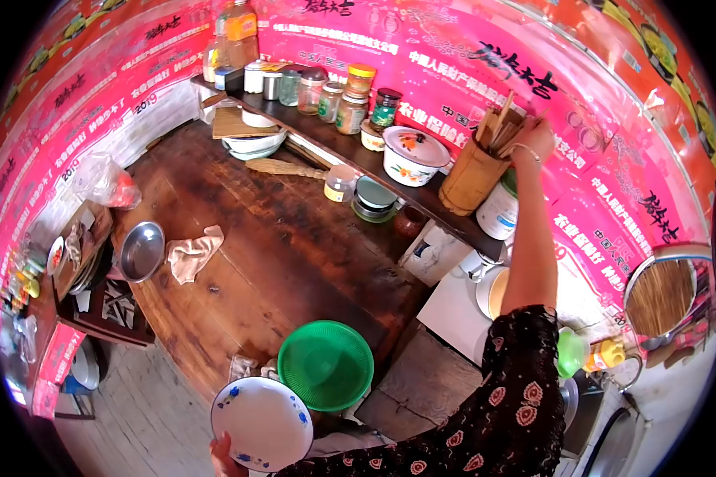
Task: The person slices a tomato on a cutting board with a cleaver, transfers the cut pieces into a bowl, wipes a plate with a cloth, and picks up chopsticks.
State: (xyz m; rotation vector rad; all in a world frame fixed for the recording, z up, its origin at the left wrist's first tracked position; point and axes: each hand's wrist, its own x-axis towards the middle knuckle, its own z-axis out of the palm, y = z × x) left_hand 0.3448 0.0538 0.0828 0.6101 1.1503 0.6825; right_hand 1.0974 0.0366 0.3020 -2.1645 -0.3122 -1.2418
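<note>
My left hand (pixel 224 459) grips the rim of a white enamel plate (pixel 261 425) with blue flowers, near the bottom of the view. The plate's inside faces up with nothing on it. Close beside it, a green plastic basket (pixel 326 366) sits at the table's front edge. At the upper right, my right hand (pixel 533 139), with a bracelet at the wrist, reaches to a bamboo holder (pixel 471 176) on the shelf. Its fingers close at the upper ends of the chopsticks (pixel 497 123) standing in the holder; the fingertips are partly hidden.
A lidded enamel pot (pixel 415 157) and several jars (pixel 350 114) line the shelf (pixel 294 119). On the wooden table (pixel 239 191) are a metal bowl (pixel 142 251), a cloth (pixel 193 254), a small brush broom (pixel 286 168) and stacked bowls (pixel 254 145). A white container (pixel 499 211) stands beside the holder.
</note>
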